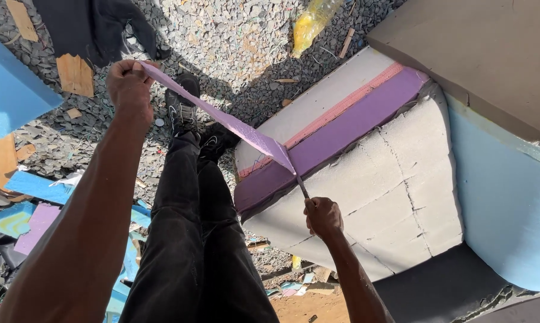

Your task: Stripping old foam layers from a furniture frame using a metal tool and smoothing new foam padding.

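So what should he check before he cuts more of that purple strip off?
1. Left hand grips the end of the purple strip: ok, fist closed around it.
2. Strip pulled tight: ok, it runs straight from the fist down to the cut.
3. Right hand holds the knife firmly: ok, fingers wrapped round the handle.
4. Blade sits at the spot where the strip leaves the foam block: ok.
5. Legs clear of the blade: ok, they are left of the block.
6. Blade sharpness: cannot tell.

Gravel ground (222, 36) strewn with blue foam scraps (36, 185), wood offcuts (75, 75), perhaps a yellow plastic bottle (312, 21).
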